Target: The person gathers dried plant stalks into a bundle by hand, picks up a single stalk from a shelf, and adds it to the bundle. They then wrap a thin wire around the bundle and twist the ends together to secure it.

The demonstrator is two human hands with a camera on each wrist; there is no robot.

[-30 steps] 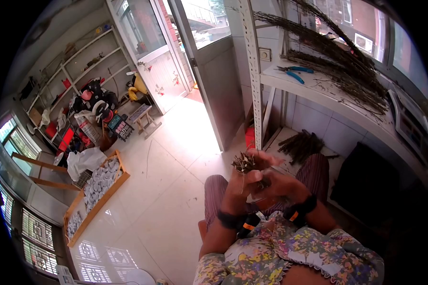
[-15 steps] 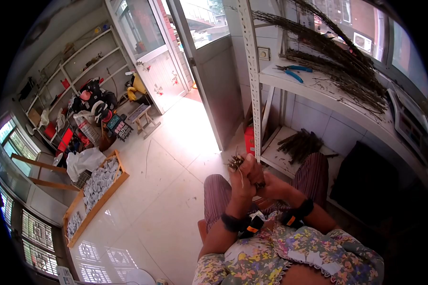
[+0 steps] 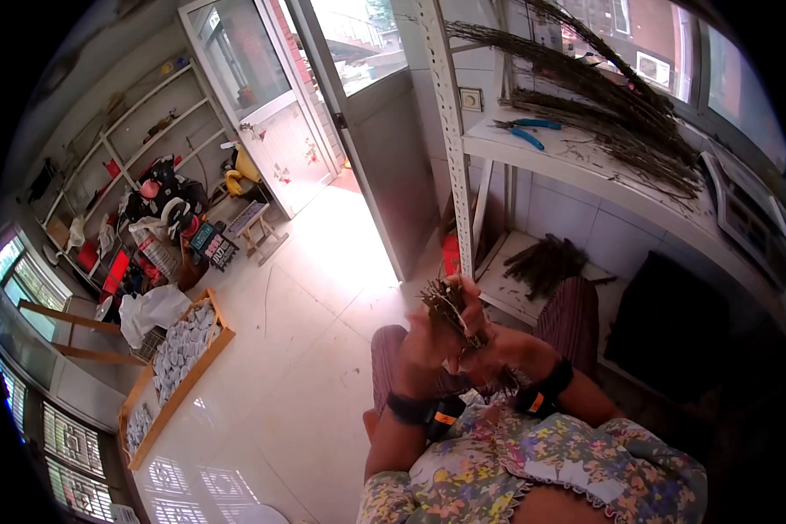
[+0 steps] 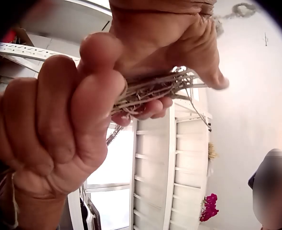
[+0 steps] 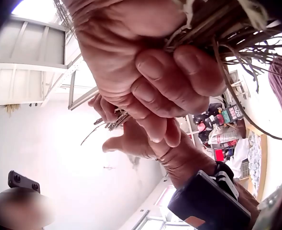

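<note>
In the head view a short bundle of dry twigs [image 3: 444,299] stands tilted in front of the person's lap. The left hand [image 3: 421,351] is on its left side, with fingers round the twigs and the thumb sticking out in the left wrist view. Curled tightly, the right hand [image 3: 508,348] grips the same bundle. The left wrist view shows the right fist [image 4: 59,115] beside the left hand [image 4: 165,38], twigs [image 4: 153,91] crossing the left palm. Loose ends [image 5: 255,40] stick out past the right hand [image 5: 145,62] in the right wrist view.
Long branches [image 3: 585,79] and blue-handled pliers [image 3: 527,125] lie on the shelf [image 3: 568,166] at right. Below is a pile of short twigs [image 3: 546,265], near a black object [image 3: 668,327]. A wooden-edged tray [image 3: 179,375] is on the floor at left.
The hands have shifted and turned around the bundle; more of its length shows between them than half a second ago. The head view has swung slightly, moving the shelf left.
</note>
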